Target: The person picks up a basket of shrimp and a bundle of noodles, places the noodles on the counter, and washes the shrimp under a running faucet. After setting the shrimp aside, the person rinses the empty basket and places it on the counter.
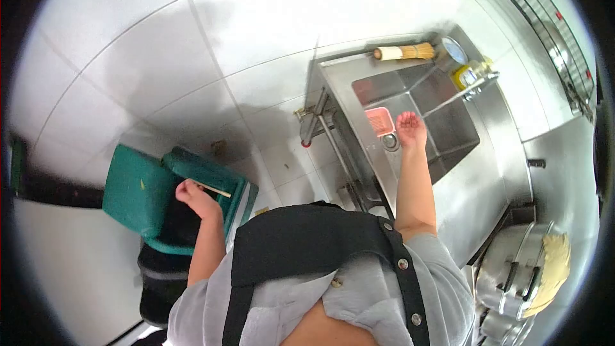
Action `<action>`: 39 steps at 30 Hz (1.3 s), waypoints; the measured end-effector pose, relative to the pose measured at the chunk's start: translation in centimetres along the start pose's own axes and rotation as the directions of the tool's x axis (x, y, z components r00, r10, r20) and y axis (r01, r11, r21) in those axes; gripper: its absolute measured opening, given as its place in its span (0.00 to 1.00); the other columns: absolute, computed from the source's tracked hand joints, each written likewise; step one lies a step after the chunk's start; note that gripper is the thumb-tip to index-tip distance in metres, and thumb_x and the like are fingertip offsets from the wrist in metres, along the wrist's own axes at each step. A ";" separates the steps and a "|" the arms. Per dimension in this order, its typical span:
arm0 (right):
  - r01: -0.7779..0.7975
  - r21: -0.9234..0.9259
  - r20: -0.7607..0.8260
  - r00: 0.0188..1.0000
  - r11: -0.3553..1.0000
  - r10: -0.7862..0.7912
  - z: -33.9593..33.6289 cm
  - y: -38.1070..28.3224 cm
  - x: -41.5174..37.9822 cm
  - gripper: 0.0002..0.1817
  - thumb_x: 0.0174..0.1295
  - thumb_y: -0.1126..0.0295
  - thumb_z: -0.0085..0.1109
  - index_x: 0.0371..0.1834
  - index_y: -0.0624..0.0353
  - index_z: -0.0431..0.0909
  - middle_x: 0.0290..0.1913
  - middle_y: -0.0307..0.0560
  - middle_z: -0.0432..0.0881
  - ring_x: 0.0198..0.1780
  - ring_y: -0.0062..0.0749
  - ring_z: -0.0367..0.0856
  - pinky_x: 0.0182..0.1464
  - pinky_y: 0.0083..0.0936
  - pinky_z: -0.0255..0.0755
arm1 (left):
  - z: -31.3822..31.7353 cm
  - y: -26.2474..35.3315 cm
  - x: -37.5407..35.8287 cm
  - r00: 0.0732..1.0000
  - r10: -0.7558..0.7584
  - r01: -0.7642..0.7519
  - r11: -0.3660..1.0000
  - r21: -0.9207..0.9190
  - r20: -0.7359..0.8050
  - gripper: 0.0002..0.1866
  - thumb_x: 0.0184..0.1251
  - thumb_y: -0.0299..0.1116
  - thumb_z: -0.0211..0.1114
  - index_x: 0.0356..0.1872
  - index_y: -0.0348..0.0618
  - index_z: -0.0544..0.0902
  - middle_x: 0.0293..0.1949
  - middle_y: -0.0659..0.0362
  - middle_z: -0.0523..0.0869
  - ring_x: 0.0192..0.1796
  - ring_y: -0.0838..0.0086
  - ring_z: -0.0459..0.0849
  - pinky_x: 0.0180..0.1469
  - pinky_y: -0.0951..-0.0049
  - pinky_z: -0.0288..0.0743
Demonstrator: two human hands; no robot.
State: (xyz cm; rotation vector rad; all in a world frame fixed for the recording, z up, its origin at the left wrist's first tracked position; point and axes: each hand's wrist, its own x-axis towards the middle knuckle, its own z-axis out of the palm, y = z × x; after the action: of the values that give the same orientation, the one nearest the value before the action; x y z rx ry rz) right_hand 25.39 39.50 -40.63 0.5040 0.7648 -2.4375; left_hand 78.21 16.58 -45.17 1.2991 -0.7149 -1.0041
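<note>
My left hand (198, 198) is closed around one end of a thin light-coloured stick (214, 189), above the green bin (136, 182) with its lid open. Over the steel sink (455, 118), my right hand (410, 131) is palm up with its fingers slightly curled, and nothing shows in it. Just left of that hand lies a pink basket (380, 121) in the sink, beside the round drain (389, 142). Water or a thin spout runs from the tap (479, 83) toward the hand; which of these it is, I cannot tell.
A straw brush (405, 52), a metal container (450, 52) and a yellow bottle (466, 75) stand along the sink's back edge. Large steel pots (506, 275) with a yellow cloth (552, 272) are at the lower right. A wire rack (551, 29) hangs at the upper right.
</note>
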 end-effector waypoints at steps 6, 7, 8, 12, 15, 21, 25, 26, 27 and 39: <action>0.112 0.219 0.028 0.992 0.969 -0.121 1.7 -4.4 3.0 0.11 0.67 0.69 0.40 0.30 0.59 0.71 0.34 0.47 0.77 0.37 0.35 0.77 0.47 0.37 0.73 | 16.0 7.3 -13.8 0.382 -0.031 0.220 0.974 -0.058 0.923 0.07 0.69 0.27 0.52 0.45 0.42 0.72 0.31 0.62 0.74 0.33 0.77 0.74 0.38 0.77 0.71; 0.110 0.244 0.054 0.990 0.963 -0.127 1.7 -5.2 3.6 0.11 0.67 0.69 0.39 0.30 0.59 0.72 0.34 0.47 0.78 0.37 0.35 0.77 0.47 0.37 0.73 | 18.3 7.4 -15.8 0.215 -0.015 0.246 0.968 -0.040 0.977 0.07 0.69 0.27 0.52 0.45 0.42 0.72 0.31 0.62 0.74 0.33 0.78 0.74 0.39 0.76 0.71; 0.107 0.246 0.072 0.989 0.963 -0.128 1.6 -5.9 4.4 0.13 0.67 0.68 0.38 0.30 0.59 0.72 0.34 0.48 0.78 0.38 0.36 0.78 0.48 0.38 0.74 | 20.6 8.1 -18.0 0.094 -0.048 0.277 0.961 0.020 0.994 0.07 0.66 0.25 0.51 0.44 0.41 0.72 0.31 0.62 0.75 0.34 0.77 0.74 0.40 0.75 0.71; 0.182 0.256 -0.018 0.983 0.950 -0.183 2.9 -8.4 5.2 0.10 0.67 0.69 0.39 0.39 0.63 0.71 0.43 0.51 0.76 0.46 0.40 0.77 0.55 0.41 0.71 | 28.2 7.9 -24.5 -0.230 0.046 0.171 0.985 -0.006 0.972 0.10 0.62 0.20 0.47 0.42 0.41 0.73 0.33 0.62 0.75 0.36 0.77 0.75 0.41 0.75 0.71; 0.261 0.211 -0.065 0.965 0.942 -0.253 3.4 -10.9 6.8 0.11 0.67 0.69 0.39 0.44 0.63 0.69 0.49 0.53 0.73 0.51 0.43 0.74 0.59 0.42 0.68 | 33.0 5.2 -27.1 -0.368 0.007 0.156 0.986 0.054 0.930 0.11 0.60 0.18 0.46 0.41 0.41 0.73 0.34 0.62 0.75 0.36 0.78 0.74 0.41 0.75 0.72; 0.397 0.067 -0.200 0.904 0.916 -0.377 4.1 -15.4 11.5 0.13 0.68 0.69 0.36 0.50 0.64 0.65 0.49 0.52 0.71 0.53 0.42 0.72 0.58 0.41 0.68 | 42.1 -0.8 -29.9 -0.510 -0.317 -0.555 0.832 -0.025 0.800 0.14 0.61 0.31 0.57 0.49 0.41 0.75 0.41 0.56 0.82 0.44 0.71 0.80 0.46 0.69 0.74; 0.480 0.065 -0.165 0.870 0.875 -0.465 2.9 -17.9 15.7 0.10 0.69 0.69 0.38 0.45 0.62 0.67 0.41 0.46 0.73 0.45 0.37 0.73 0.54 0.37 0.70 | 48.5 -7.4 -31.3 -0.506 -0.633 -0.791 0.611 -0.023 0.585 0.17 0.62 0.36 0.60 0.51 0.42 0.75 0.43 0.53 0.83 0.47 0.66 0.81 0.48 0.66 0.74; 0.472 0.151 -0.128 0.881 0.869 -0.456 2.2 -18.7 17.3 0.09 0.69 0.66 0.41 0.39 0.60 0.67 0.32 0.43 0.73 0.37 0.33 0.73 0.48 0.33 0.72 | 49.9 -8.9 -31.8 -0.511 -0.683 -0.817 0.574 -0.048 0.522 0.18 0.62 0.35 0.60 0.52 0.43 0.75 0.44 0.53 0.82 0.48 0.66 0.81 0.48 0.66 0.74; 0.487 0.176 -0.146 0.872 0.855 -0.467 3.0 -19.0 17.3 0.10 0.69 0.64 0.42 0.35 0.59 0.68 0.29 0.42 0.72 0.34 0.33 0.73 0.43 0.32 0.72 | 51.2 -10.3 -32.3 -0.508 -0.725 -0.838 0.541 -0.073 0.465 0.18 0.61 0.35 0.60 0.52 0.43 0.75 0.44 0.53 0.82 0.48 0.65 0.80 0.48 0.66 0.74; 0.205 -0.473 -0.012 0.971 0.857 -0.239 11.4 -14.7 17.4 0.12 0.66 0.61 0.51 0.31 0.58 0.72 0.21 0.47 0.73 0.24 0.37 0.74 0.27 0.37 0.71 | 54.7 -23.3 -32.8 -0.457 -0.748 -0.889 0.381 -0.252 0.481 0.21 0.60 0.35 0.60 0.55 0.45 0.74 0.49 0.50 0.80 0.51 0.59 0.79 0.51 0.65 0.73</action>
State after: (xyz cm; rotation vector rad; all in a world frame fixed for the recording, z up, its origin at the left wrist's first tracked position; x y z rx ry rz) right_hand 0.91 36.34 -34.23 0.3220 1.4682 -2.3212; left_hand 11.41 22.88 -55.56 -0.1582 -3.7282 -0.8942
